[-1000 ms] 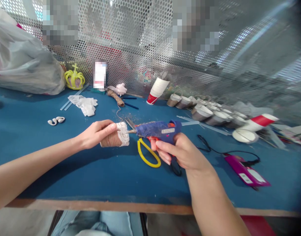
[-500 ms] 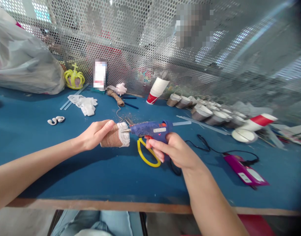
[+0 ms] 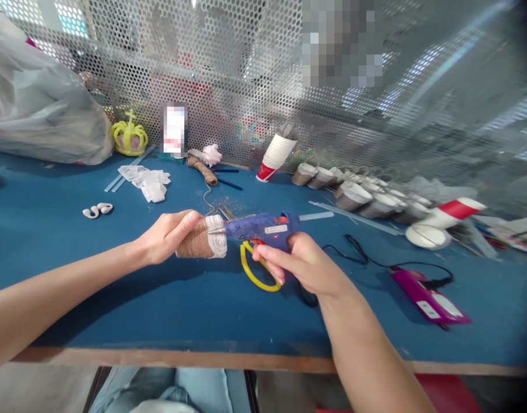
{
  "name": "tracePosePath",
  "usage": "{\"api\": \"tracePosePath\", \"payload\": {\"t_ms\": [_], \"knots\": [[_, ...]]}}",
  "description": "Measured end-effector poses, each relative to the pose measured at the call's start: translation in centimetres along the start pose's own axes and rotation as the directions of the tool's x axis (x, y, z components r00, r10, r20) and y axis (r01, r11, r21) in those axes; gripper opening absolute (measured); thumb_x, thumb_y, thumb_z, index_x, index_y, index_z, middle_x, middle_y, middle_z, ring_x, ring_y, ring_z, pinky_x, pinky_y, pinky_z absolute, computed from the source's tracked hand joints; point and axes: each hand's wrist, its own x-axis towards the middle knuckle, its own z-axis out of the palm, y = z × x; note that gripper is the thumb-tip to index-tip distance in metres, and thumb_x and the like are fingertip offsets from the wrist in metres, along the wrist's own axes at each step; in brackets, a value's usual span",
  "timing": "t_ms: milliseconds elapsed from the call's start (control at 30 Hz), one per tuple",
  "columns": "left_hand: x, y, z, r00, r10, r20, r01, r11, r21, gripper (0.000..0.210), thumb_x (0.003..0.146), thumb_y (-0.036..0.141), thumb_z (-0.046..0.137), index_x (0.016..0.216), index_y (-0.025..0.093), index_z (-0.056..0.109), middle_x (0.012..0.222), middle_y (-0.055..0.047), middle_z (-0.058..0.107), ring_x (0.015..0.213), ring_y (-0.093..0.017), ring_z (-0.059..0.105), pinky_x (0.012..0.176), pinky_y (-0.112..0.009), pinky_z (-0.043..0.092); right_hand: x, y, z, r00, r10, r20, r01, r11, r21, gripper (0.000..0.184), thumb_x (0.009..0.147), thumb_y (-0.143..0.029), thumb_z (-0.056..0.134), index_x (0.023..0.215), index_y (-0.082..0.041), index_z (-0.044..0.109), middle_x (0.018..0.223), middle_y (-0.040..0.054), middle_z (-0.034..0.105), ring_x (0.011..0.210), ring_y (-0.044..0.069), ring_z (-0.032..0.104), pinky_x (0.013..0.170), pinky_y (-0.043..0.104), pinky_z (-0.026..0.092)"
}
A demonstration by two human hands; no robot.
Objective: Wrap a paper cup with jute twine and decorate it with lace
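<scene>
My left hand (image 3: pixel 171 235) is closed round a twine-wrapped cup (image 3: pixel 197 242), which lies on its side in the air with its white lace-trimmed end facing right. In my right hand (image 3: pixel 295 258) is a blue hot glue gun (image 3: pixel 259 226), fingers wrapped round the grip near its orange trigger. The gun's metal nozzle lies against or just in front of the lace band; I cannot tell whether it touches. A clear glue stick (image 3: pixel 317 216) sticks out of the gun's back. Yellow-handled scissors (image 3: pixel 259 278) lie on the table below the gun, partly hidden by my right hand.
Behind the cup lie a twine roll (image 3: pixel 202 170) and white lace (image 3: pixel 149 182). Stacked paper cups (image 3: pixel 277 155) and several small buckets (image 3: pixel 353 196) line the back. A purple power strip (image 3: pixel 431 298) sits at right, a yellow crown (image 3: pixel 130 135) and plastic bag (image 3: pixel 43 103) at left.
The glue gun has shifted slightly left, so its nozzle reaches further across the lace band toward the twine. My left hand and the cup have barely moved.
</scene>
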Motion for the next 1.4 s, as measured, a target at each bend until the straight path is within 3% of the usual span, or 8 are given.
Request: {"api": "tracePosePath", "payload": {"t_ms": [167, 333, 500, 667, 1033, 1133, 1300, 1400], "knots": [[-0.1, -0.09, -0.06, 0.999, 0.024, 0.023, -0.024, 1.0, 0.017, 0.068, 0.086, 0.062, 0.015, 0.096, 0.013, 0.061, 0.085, -0.007, 0.067, 0.079, -0.022, 0.059, 0.07, -0.032, 0.048, 0.05, 0.2, -0.08, 0.998, -0.022, -0.051, 0.021, 1.0, -0.004, 0.028, 0.083, -0.039, 0.058, 0.074, -0.012, 0.06, 0.041, -0.0044, 0.05, 0.038, 0.007, 0.045, 0.044, 0.022, 0.039], [-0.05, -0.07, 0.1, 1.0, 0.015, -0.006, -0.015, 1.0, 0.017, 0.07, 0.086, 0.062, 0.014, 0.097, 0.013, 0.062, 0.086, -0.008, 0.068, 0.079, -0.022, 0.059, 0.072, -0.033, 0.048, -0.02, 0.13, -0.08, 1.0, -0.017, 0.014, 0.017, 1.0, -0.009, 0.027, 0.084, -0.037, 0.057, 0.074, -0.012, 0.06, 0.042, -0.0045, 0.049, 0.038, 0.007, 0.045, 0.044, 0.022, 0.038], [-0.14, 0.33, -0.1, 1.0, 0.01, 0.026, -0.01, 1.0, 0.006, 0.07, 0.087, 0.062, 0.014, 0.1, 0.013, 0.063, 0.092, -0.008, 0.068, 0.082, -0.023, 0.059, 0.075, -0.034, 0.047, -0.04, 0.17, -0.19, 0.998, -0.033, -0.055, 0.031, 0.999, -0.026, 0.028, 0.084, -0.039, 0.057, 0.074, -0.013, 0.06, 0.041, -0.0046, 0.049, 0.039, 0.008, 0.045, 0.045, 0.022, 0.039], [-0.23, 0.55, -0.26, 0.999, 0.015, 0.038, -0.016, 1.0, 0.016, 0.071, 0.087, 0.062, 0.013, 0.101, 0.013, 0.063, 0.093, -0.008, 0.068, 0.084, -0.024, 0.06, 0.076, -0.034, 0.047, -0.16, -0.03, -0.16, 1.0, -0.013, -0.002, 0.013, 0.999, -0.041, 0.027, 0.084, -0.039, 0.057, 0.074, -0.014, 0.06, 0.041, -0.0047, 0.049, 0.038, 0.008, 0.045, 0.046, 0.023, 0.038], [-0.19, 0.22, -0.14, 0.998, 0.052, 0.038, -0.053, 0.998, 0.022, 0.07, 0.086, 0.062, 0.015, 0.105, 0.013, 0.062, 0.096, -0.009, 0.069, 0.087, -0.024, 0.06, 0.079, -0.034, 0.047, -0.19, -0.32, -0.07, 0.999, -0.011, -0.037, 0.006, 0.993, -0.116, 0.03, 0.083, -0.041, 0.057, 0.072, -0.014, 0.06, 0.041, -0.0033, 0.051, 0.041, 0.01, 0.048, 0.049, 0.024, 0.041], [-0.19, 0.3, -0.23, 0.998, 0.04, 0.055, -0.04, 0.999, -0.008, 0.071, 0.086, 0.062, 0.015, 0.105, 0.013, 0.062, 0.099, -0.01, 0.068, 0.089, -0.025, 0.06, 0.082, -0.036, 0.046, -0.26, -0.18, -0.21, 0.998, -0.027, -0.062, 0.023, 0.997, -0.07, 0.031, 0.082, -0.042, 0.057, 0.072, -0.013, 0.06, 0.041, -0.0039, 0.049, 0.039, 0.009, 0.046, 0.046, 0.023, 0.04], [-0.09, 0.0, -0.07, 0.997, -0.008, 0.072, 0.019, 0.988, -0.152, 0.072, 0.085, 0.065, 0.017, 0.102, 0.012, 0.062, 0.099, -0.011, 0.068, 0.092, -0.027, 0.059, 0.081, -0.037, 0.047, -0.23, 0.03, -0.23, 1.0, 0.006, -0.006, -0.005, 0.999, 0.048, 0.028, 0.081, -0.039, 0.06, 0.073, -0.013, 0.06, 0.041, -0.005, 0.047, 0.036, 0.007, 0.042, 0.04, 0.021, 0.035], [0.03, -0.37, 0.1, 0.996, -0.018, 0.085, 0.037, 0.973, -0.23, 0.071, 0.083, 0.068, 0.02, 0.102, 0.013, 0.062, 0.097, -0.01, 0.068, 0.09, -0.026, 0.06, 0.08, -0.036, 0.048, -0.11, 0.15, -0.19, 0.998, -0.005, -0.057, 0.009, 0.997, 0.071, 0.029, 0.081, -0.04, 0.06, 0.072, -0.013, 0.059, 0.041, -0.0051, 0.046, 0.036, 0.007, 0.041, 0.039, 0.021, 0.034]]}}
